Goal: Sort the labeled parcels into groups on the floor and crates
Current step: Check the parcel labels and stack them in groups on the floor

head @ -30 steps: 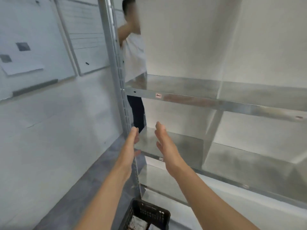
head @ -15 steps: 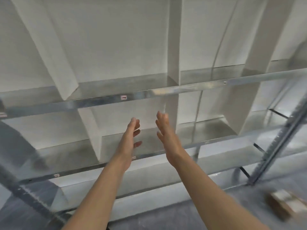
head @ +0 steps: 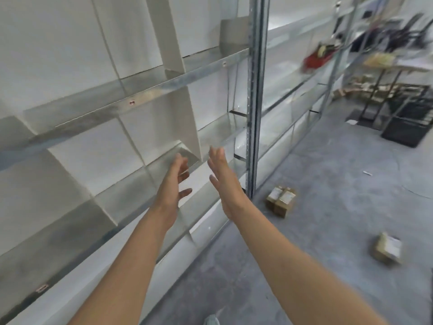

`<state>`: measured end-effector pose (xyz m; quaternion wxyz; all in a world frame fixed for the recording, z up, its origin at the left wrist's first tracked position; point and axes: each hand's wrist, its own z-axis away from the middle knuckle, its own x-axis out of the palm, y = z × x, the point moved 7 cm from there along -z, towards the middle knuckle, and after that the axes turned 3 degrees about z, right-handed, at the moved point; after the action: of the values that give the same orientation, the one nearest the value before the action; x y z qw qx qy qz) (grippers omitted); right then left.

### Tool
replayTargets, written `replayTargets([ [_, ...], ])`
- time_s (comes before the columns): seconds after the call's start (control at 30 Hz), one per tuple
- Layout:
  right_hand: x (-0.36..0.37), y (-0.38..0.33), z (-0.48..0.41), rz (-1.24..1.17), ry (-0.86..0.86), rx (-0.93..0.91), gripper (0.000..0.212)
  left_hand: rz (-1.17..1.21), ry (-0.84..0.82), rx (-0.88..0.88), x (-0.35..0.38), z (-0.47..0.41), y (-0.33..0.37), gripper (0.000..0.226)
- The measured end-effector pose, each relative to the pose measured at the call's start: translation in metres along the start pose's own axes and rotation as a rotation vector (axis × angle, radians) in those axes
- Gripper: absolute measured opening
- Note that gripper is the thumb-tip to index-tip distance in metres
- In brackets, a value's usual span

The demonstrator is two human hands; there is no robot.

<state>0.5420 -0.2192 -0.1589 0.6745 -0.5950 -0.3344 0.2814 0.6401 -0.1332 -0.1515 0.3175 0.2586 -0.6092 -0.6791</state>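
Observation:
My left hand [head: 173, 184] and my right hand [head: 223, 181] are stretched out in front of me, palms facing each other, fingers straight, holding nothing. They hover before the bare metal shelving [head: 145, 97]. On the grey floor to the right lies a pair of brown labeled parcels [head: 281, 200] side by side near the shelf upright. A single brown labeled parcel [head: 387, 250] lies further right. A black crate [head: 408, 127] stands at the far right on the floor.
A steel upright [head: 256, 90] splits the shelving ahead. Farther shelves at the back right carry a red object [head: 316, 58] and blurred clutter. A grey box [head: 233, 34] sits on an upper shelf. A table frame [head: 384, 90] stands beside the crate.
My view has swung from the left end of the shelving to the right. The floor parcels and the far crate have come into sight. Both hands stay outstretched and hold nothing.

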Motion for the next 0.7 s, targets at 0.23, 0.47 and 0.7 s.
replayTargets([
  [0.23, -0.127, 0.029, -0.049, -0.063, 0.251, 0.082, 0.106, -0.036, -0.286, -0.103, 0.128, -0.090, -0.038, 0.055],
  [0.47, -0.224, 0.061, -0.116, -0.098, 0.489, 0.194, 0.122, -0.085, -0.459, -0.261, 0.221, -0.201, -0.091, 0.063],
  [0.7, -0.315, 0.099, -0.149, -0.107, 0.727, 0.305, 0.041, -0.183, -0.584, -0.404, 0.292, -0.269, -0.145, 0.042],
])
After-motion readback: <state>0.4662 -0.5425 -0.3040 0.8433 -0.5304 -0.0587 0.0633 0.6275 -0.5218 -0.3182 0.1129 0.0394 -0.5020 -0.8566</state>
